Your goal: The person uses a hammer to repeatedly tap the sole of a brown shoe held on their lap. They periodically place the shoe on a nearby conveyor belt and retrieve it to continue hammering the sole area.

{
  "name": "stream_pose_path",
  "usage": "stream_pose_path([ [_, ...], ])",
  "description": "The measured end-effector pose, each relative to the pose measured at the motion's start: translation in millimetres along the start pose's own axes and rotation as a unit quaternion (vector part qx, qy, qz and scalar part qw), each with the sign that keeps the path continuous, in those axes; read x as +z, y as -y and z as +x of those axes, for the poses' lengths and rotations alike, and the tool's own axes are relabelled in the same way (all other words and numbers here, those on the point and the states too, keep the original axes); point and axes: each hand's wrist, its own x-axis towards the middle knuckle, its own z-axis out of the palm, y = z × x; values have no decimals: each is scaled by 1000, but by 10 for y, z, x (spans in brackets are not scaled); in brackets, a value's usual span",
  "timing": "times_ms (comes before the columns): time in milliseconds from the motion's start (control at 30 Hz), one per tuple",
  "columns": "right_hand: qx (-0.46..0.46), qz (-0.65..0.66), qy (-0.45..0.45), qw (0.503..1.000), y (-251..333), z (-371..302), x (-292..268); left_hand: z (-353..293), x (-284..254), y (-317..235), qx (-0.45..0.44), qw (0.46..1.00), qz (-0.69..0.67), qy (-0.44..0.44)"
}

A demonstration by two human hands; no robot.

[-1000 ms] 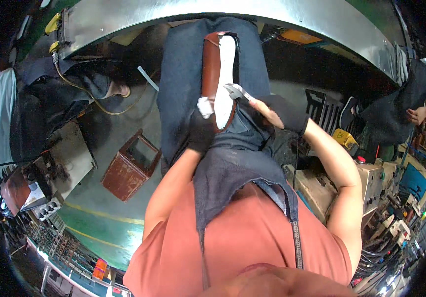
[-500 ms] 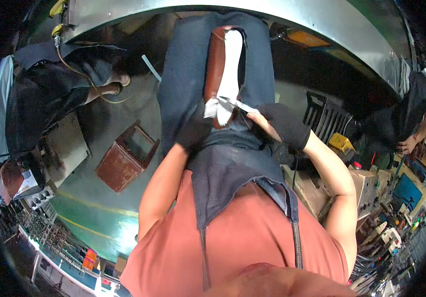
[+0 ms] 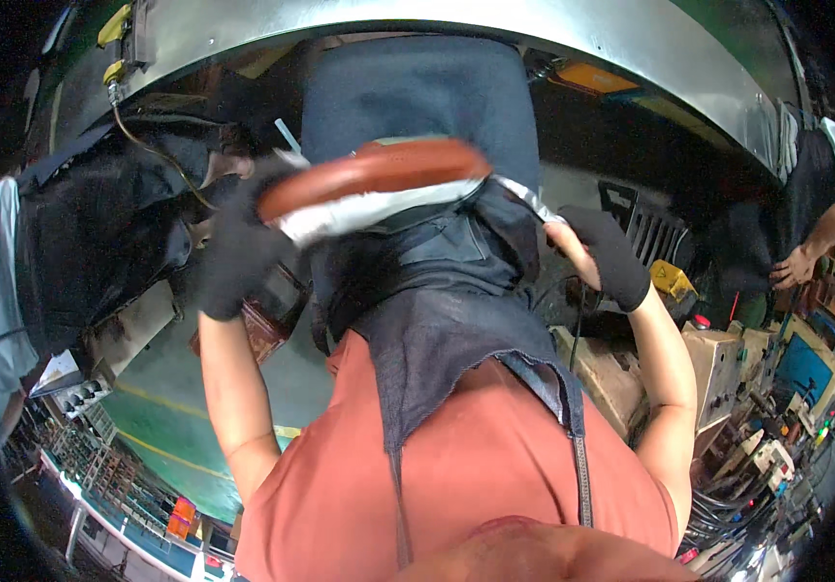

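A brown leather shoe [image 3: 379, 170] with a white layer [image 3: 379, 209] along its underside is held crosswise above my lap, smeared by motion. My left hand [image 3: 243, 228], in a black glove, is closed around its left end; the fingers are blurred. My right hand [image 3: 602, 252], in a black glove with bare finger ends, grips a slim silvery tool [image 3: 529, 199]. It looks like a knife, though its exact kind is unclear. The tool's far end reaches close to the shoe's right end; I cannot tell whether they touch.
A metal bench edge [image 3: 417, 34] curves across the far side. A brown stool [image 3: 257, 330] stands on the floor at left, partly behind my left arm. Another person's dark clothing [image 3: 97, 213] is at left, another person's hand [image 3: 801, 267] at right. Machinery [image 3: 713, 364] stands beside my right arm.
The shoe has swung from pointing away from me to lying crosswise, turned onto its side. My left hand has moved left with it. My right hand, with the tool, has shifted right.
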Motion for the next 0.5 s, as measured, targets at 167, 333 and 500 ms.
stream_pose_path([
  [167,-18,154,-35,987,113,37,139,931,900,55,111,971,-114,-180],
  [333,-1,110,-1,994,-64,64,114,713,1673,252,107,982,-70,-139],
  [500,7,93,69,993,-212,436,-8,526,1697,491,42,986,-146,-74],
])
